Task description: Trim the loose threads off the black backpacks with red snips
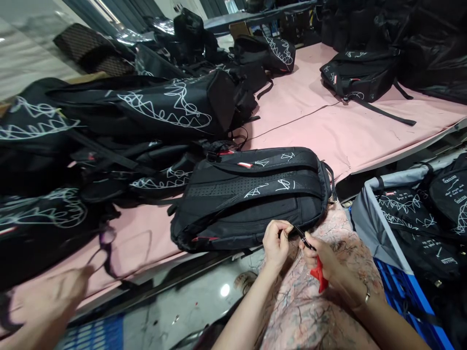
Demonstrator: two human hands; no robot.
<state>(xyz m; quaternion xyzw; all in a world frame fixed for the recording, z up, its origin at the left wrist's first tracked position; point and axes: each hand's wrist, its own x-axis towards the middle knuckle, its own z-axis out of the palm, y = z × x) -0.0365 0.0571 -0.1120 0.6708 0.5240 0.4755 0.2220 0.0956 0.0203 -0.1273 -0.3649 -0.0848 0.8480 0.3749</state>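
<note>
Right hand: the wearer's right hand (321,255) is wrapped around a red-handled tool (319,276), black end poking up toward the other hand. There's a thin band (367,294) on that wrist.
Left hand: the left hand (277,243) has its fingers curled in and pinched together right at the tool's tip. Can't tell what, if anything, is between them, too small to make out.
Lap: patterned pinkish cloth (339,311), both hands just above it.
Other person: someone else's hand (54,296) comes in at bottom left, pretty blurred. Can't tell if it's holding anything; a dark looped thing sits near the fingertips.
Backpack: black pack (207,197) lying straps-up along the near edge of the table, just beyond the two hands. White scribbles on both straps, plus a small red-and-white tag on the far one.
Table: covered in pink cloth (299,119), with a thin dark cord running across it.
Bin: grey-lined blue crate (368,218) off to the right, with scribbled black bags inside.
Pile: heap of black bags (171,107) to the left and behind the pack.
Far bag: another black pack (361,73), one strap trailing over the cloth.
Back: cardboard box (241,30), grey curtains (142,12).
</note>
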